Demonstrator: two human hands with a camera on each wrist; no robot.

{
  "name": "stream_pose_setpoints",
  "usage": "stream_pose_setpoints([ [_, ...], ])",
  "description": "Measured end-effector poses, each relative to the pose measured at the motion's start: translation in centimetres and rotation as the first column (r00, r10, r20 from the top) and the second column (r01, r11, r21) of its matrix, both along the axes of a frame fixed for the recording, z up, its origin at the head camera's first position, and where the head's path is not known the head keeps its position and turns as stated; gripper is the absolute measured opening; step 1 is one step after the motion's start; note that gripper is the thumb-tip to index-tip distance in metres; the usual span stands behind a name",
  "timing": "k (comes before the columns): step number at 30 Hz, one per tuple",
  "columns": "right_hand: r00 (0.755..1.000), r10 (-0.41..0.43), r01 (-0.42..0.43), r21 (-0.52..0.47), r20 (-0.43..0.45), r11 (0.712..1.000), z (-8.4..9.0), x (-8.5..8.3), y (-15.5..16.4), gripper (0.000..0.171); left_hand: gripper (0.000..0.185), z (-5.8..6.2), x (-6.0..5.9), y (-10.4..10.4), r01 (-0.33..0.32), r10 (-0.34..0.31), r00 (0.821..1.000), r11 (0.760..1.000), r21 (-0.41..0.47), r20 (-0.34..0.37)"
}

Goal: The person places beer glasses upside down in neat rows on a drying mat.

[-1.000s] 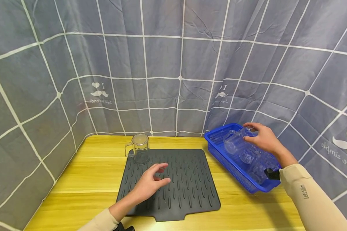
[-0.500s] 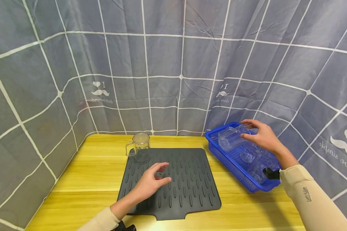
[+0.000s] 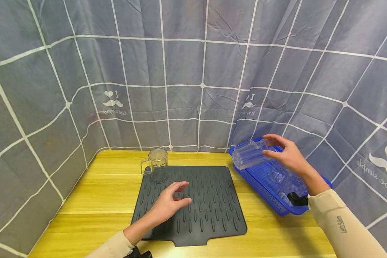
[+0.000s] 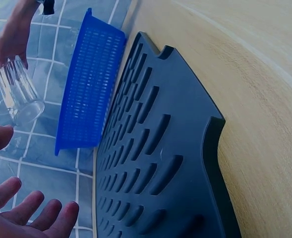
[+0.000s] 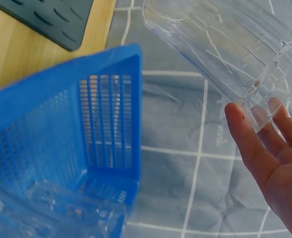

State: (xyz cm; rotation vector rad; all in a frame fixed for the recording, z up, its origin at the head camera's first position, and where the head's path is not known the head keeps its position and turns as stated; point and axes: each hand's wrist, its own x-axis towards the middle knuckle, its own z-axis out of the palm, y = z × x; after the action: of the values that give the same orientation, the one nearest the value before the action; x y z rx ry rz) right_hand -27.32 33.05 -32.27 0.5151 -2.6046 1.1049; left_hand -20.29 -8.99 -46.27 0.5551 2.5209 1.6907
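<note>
My right hand (image 3: pixel 287 154) grips a clear glass mug (image 3: pixel 249 154) by its base end, tilted on its side above the blue basket (image 3: pixel 261 184). In the right wrist view the thumb and fingers (image 5: pixel 250 144) pinch the end of the mug (image 5: pixel 220 44). Over the black drying mat (image 3: pixel 209 200) hovers my left hand (image 3: pixel 167 204), its fingers relaxed and nothing in it. Another clear glass mug (image 3: pixel 158 166) stands upright at the mat's far left corner, handle to the left.
Several more clear glasses (image 5: pixel 61 208) lie inside the basket. A yellow wooden table (image 3: pixel 96 200) carries everything. Grey curtains (image 3: pixel 180 71) with white lines close off the back and both sides.
The right hand has lifted the glass mug up out of the basket and moved it left, over the basket's far end. The left hand has stayed nearly still.
</note>
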Motion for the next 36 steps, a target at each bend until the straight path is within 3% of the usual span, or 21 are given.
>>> stream_pose_setpoints([
  [17,0.985,0.117,-0.084,-0.240,0.126,0.967,-2.4,1.4,-1.9,0.052,0.051,0.1,0.2,0.0,0.002,-0.002,1.000,1.000,0.024,0.009],
  [28,0.972,0.169,-0.099,-0.367,0.162,0.925,-4.6,2.0,-3.3,0.053,0.052,-0.1,0.0,-0.1,0.003,-0.003,1.000,1.000,0.016,0.001],
  [36,0.955,0.218,-0.099,-0.475,0.201,0.874,-6.0,2.4,-4.8,0.051,0.053,0.4,0.2,0.3,0.008,-0.009,1.000,0.999,0.045,0.013],
])
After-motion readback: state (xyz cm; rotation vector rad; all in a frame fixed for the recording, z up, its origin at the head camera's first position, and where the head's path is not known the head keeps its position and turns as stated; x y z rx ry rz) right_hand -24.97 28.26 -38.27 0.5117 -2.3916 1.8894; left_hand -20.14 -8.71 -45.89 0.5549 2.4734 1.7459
